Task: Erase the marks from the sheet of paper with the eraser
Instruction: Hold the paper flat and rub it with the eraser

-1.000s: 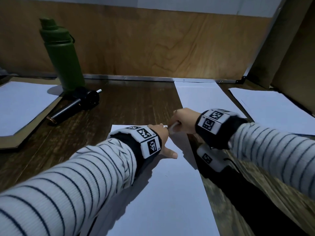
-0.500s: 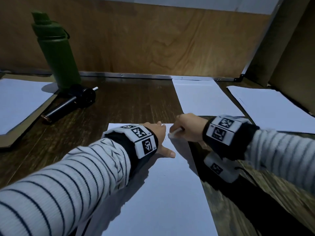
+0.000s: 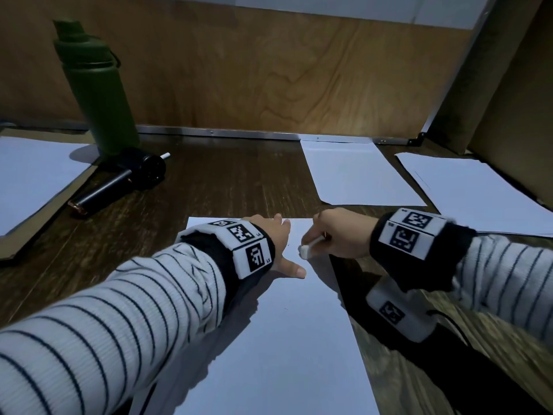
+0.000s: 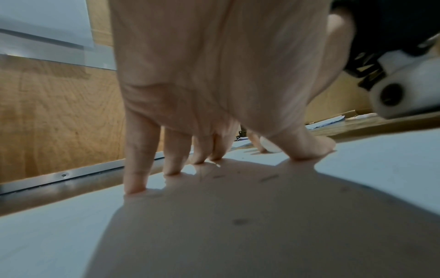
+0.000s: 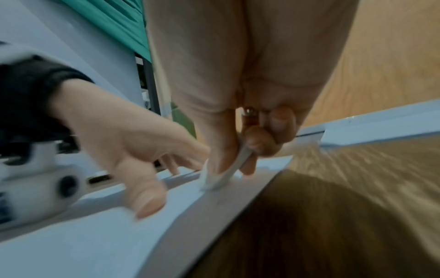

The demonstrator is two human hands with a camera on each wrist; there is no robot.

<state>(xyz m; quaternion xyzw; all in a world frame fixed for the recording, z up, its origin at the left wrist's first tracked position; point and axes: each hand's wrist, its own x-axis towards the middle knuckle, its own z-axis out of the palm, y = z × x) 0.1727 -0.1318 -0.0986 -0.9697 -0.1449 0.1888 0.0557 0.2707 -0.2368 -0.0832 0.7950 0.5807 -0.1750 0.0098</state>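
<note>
A white sheet of paper lies on the dark wooden desk in front of me. My left hand presses flat on its far end, fingers spread and straight. My right hand pinches a white eraser between thumb and fingers, and its lower end touches the paper near the right edge. Small dark flecks lie on the sheet near my left fingers. I see no clear pencil marks on the paper.
A green bottle stands at the back left, with a black cylindrical tool lying beside it. More white sheets lie at the far left, the back centre and the right. A wooden panel closes the back.
My right hand has drawn the eraser back toward me and slightly right along the paper. The left hand stays pressed on the sheet.
</note>
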